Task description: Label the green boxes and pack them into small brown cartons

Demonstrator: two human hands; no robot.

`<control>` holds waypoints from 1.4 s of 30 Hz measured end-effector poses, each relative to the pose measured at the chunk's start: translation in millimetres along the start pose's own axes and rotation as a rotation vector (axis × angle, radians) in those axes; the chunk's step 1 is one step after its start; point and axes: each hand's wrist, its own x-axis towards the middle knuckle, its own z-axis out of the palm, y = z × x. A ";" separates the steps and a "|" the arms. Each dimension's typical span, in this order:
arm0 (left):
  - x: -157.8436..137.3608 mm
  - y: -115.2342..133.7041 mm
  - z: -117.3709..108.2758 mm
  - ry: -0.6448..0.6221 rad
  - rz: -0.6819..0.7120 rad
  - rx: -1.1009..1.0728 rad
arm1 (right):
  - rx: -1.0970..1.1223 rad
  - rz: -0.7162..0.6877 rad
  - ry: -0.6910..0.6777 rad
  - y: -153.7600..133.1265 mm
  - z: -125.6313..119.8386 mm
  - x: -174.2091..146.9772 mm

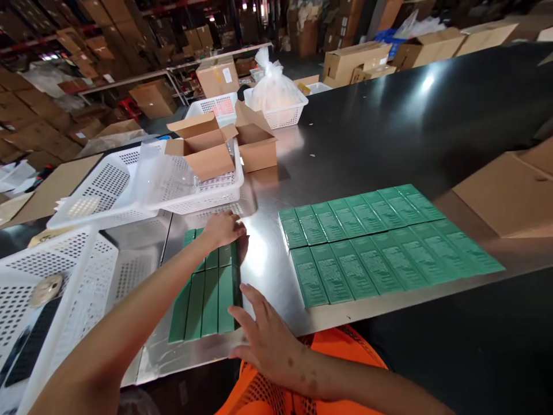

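Note:
Slim green boxes point(210, 302) stand side by side in two rows on the metal tabletop in front of me. My left hand point(222, 229) reaches over their far end, its fingers curled around the far right box; the fingertips are partly hidden. Beside the near right corner of this group is my right hand point(274, 337), its fingers spread and holding nothing. Further right lies a larger block of green boxes point(367, 248) in two rows, printed faces up, apart from both hands.
White perforated baskets point(203, 202) line the left side, and open brown cartons point(254, 151) stand at the back. A tied plastic bag point(272, 86) sits in a far basket. At the right edge lies a large carton point(510, 196). The dark tabletop point(389, 138) extends to the back right.

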 end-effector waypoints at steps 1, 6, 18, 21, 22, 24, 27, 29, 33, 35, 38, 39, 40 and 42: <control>3.2 3.4 -0.2 0.032 0.016 -0.043 | -0.053 -0.031 -0.002 4.4 -13.7 -6.6; 42.0 46.0 4.1 0.067 0.107 -0.290 | -0.393 0.058 -0.013 42.9 -77.4 -41.0; 62.5 78.0 -16.9 -0.081 0.185 -0.196 | -0.319 0.077 -0.005 40.8 -51.9 -40.5; 46.3 50.5 -19.4 -0.095 0.085 -0.052 | -0.139 0.070 0.035 32.8 -24.6 -28.5; 41.0 42.1 -18.3 -0.096 0.052 -0.013 | -0.099 0.064 0.043 31.8 -15.7 -24.2; 31.3 27.9 -14.0 -0.099 0.005 0.038 | -0.044 0.052 0.054 30.6 -1.4 -16.3; 21.2 14.9 -5.8 -0.100 -0.042 0.044 | 0.010 0.059 0.047 28.0 7.6 -7.8; 17.9 11.2 -1.1 -0.092 -0.070 0.025 | 0.033 0.082 0.034 25.0 8.8 -3.8; 15.3 9.1 3.5 -0.054 -0.093 -0.002 | 0.040 0.126 0.033 17.1 12.4 2.9; 13.9 8.9 3.0 -0.044 -0.097 -0.011 | 0.038 0.128 0.028 14.6 12.6 4.3; 13.6 11.1 -1.0 -0.016 -0.089 -0.039 | 0.027 0.074 0.025 17.3 1.2 -1.2; 15.2 13.6 -2.7 0.005 -0.074 -0.060 | 0.004 0.043 0.029 20.4 -6.9 -6.1; 18.1 17.4 -4.2 0.028 -0.050 -0.088 | -0.040 0.011 0.040 24.5 -17.0 -12.7; 28.3 30.6 -5.6 0.063 0.023 -0.170 | -0.187 -0.026 0.051 35.2 -41.9 -30.1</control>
